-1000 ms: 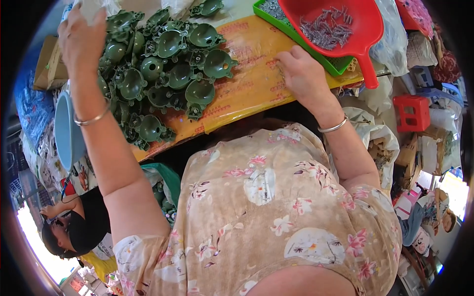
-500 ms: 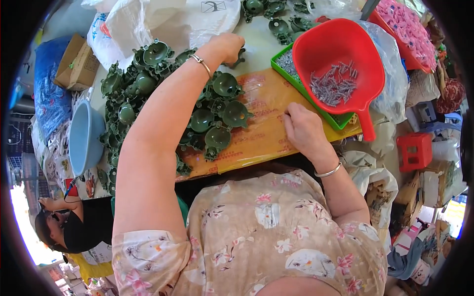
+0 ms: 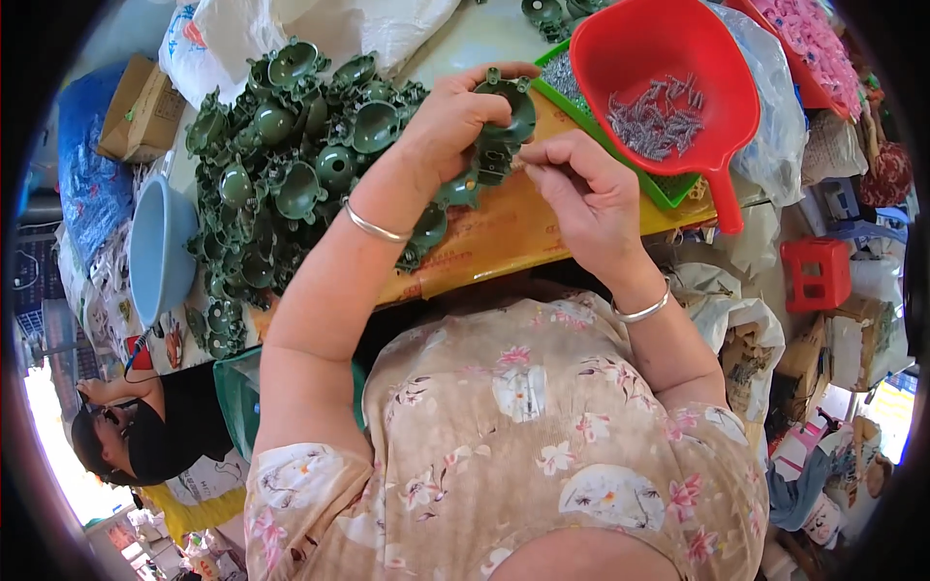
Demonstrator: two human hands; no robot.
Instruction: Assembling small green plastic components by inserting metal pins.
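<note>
A person in a floral top works with both hands at a worktop [image 3: 504,237] whose near part has a yellow covering. The left hand [image 3: 453,116] is curled around one dark green cup-shaped piece [image 3: 521,114], lifted above the covering in front of the body, its hollow side showing, seemingly so the inside can be seen and reached. The right hand [image 3: 593,198] comes in from the other side, thumb and forefinger drawn narrowly together at the piece's lower end; whether they pinch it or some tiny part is too small to tell. The left hand appears to do the steadying, leaving the right for finer work. A heap of similar green pieces [image 3: 312,174] lies to the left, beside the left forearm, probably for easy picking. To the right, a red scoop [image 3: 722,102] rests partly over a green tray [image 3: 675,200], its handle toward the person; the small grey springs [image 3: 662,118] inside it sit near the right hand, likely for convenience. A pale blue basin [image 3: 160,252] stands farther left, beyond the heap.
</note>
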